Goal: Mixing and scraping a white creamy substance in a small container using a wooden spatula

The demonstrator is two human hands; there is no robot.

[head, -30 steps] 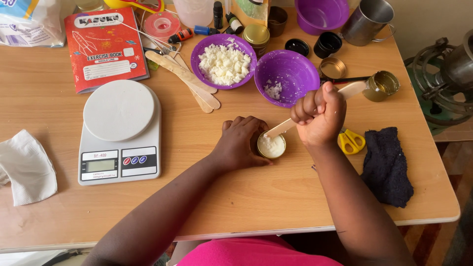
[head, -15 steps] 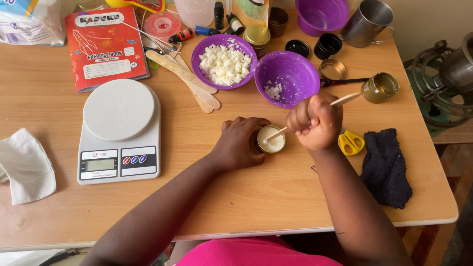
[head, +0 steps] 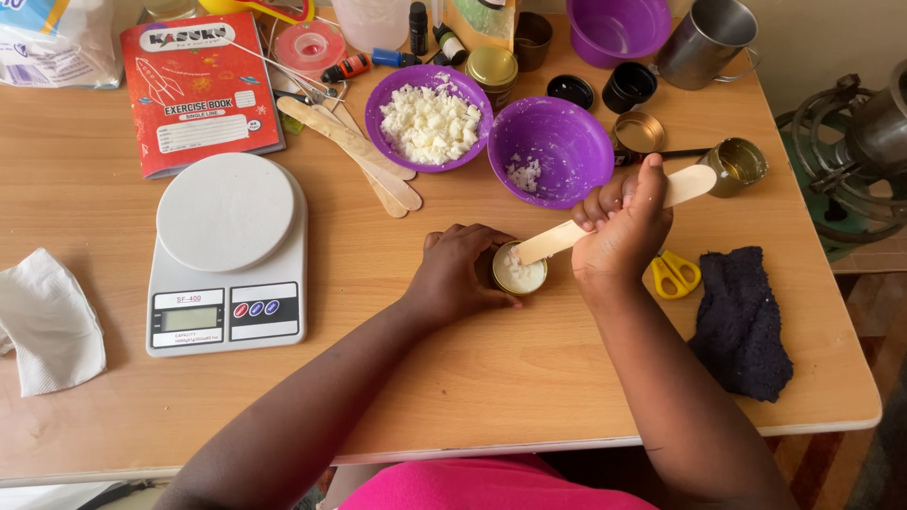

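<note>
My left hand (head: pixel 460 276) wraps around a small round tin (head: pixel 520 271) filled with pale creamy stuff, holding it on the wooden table (head: pixel 397 378). My right hand (head: pixel 619 227) grips a flat wooden stick (head: pixel 685 185); the stick's lower end rests in the tin. Just behind stand a purple bowl heaped with white flakes (head: pixel 430 118) and a second purple bowl (head: pixel 551 151) with only a few flakes left in it.
A white kitchen scale (head: pixel 227 255) sits to the left, a red exercise book (head: pixel 194 90) behind it, a crumpled tissue (head: pixel 47 321) at the far left. Spare wooden sticks (head: pixel 354 151), yellow scissors (head: pixel 671 274), a dark cloth (head: pixel 742 321), small tins, bottles and a metal mug (head: pixel 704 42) crowd the back and right.
My right hand has turned the stick, showing its flat side again, and shifted slightly; the stick's end stays in the tin. My left hand keeps holding the tin in place.
</note>
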